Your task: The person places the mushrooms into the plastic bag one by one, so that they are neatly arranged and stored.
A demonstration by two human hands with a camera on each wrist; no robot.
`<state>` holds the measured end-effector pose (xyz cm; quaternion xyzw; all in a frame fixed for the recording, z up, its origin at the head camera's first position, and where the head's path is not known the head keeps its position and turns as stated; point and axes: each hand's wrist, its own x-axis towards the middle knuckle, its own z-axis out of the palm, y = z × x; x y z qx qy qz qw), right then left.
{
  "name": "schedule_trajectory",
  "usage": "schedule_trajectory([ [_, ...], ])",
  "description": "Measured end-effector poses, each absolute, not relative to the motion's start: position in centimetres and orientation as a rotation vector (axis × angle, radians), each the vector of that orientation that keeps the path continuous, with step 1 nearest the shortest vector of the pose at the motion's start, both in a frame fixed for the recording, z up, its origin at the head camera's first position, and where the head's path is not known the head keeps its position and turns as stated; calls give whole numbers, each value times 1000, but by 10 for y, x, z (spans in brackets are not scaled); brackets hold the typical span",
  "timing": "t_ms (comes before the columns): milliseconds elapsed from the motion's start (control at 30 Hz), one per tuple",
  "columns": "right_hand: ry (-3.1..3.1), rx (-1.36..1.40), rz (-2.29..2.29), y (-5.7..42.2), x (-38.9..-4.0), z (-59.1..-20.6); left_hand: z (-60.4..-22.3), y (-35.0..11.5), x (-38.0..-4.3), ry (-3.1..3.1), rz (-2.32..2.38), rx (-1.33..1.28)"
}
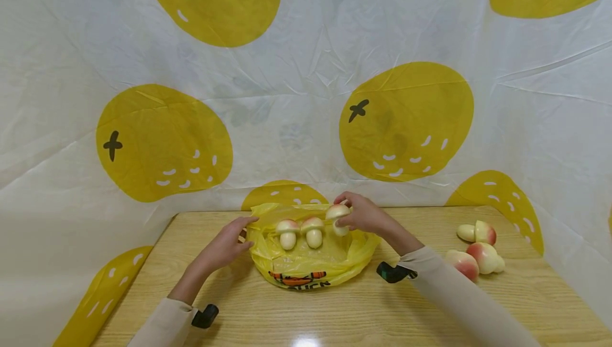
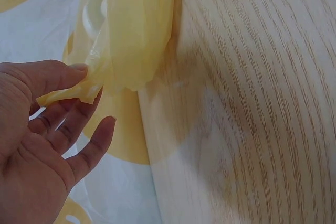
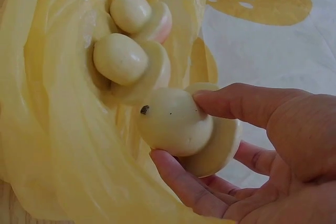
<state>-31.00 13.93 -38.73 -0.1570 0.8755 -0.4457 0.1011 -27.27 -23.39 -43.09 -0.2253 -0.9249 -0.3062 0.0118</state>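
A yellow plastic bag [image 1: 330,264] lies spread open on the table, with black lettering and an orange print at its front. Two toy mushrooms [image 1: 288,234] with cream stems and pinkish caps lie side by side in it. My right hand [image 1: 359,213] grips a third toy mushroom [image 3: 176,121] between thumb and fingers, over the bag's right part. In the right wrist view its stem end shows a dark spot. At the bag's left edge my left hand [image 1: 228,242] pinches the thin plastic [image 2: 79,92] between thumb and fingers; its little finger stands free.
Several more toy mushrooms [image 1: 484,257] lie in a group on the right of the wooden table [image 1: 248,315], beyond my right forearm. A white cloth [image 1: 287,124] with large yellow fruit prints hangs behind the table. Dark wrist devices [image 1: 205,316] sit at both cuffs.
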Motion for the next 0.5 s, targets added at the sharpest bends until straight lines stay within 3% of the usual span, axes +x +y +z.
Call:
schedule_trajectory([
  [500, 2797, -460, -1047, 129, -315, -404, -432, -236, -274, -2892, -956, -693],
])
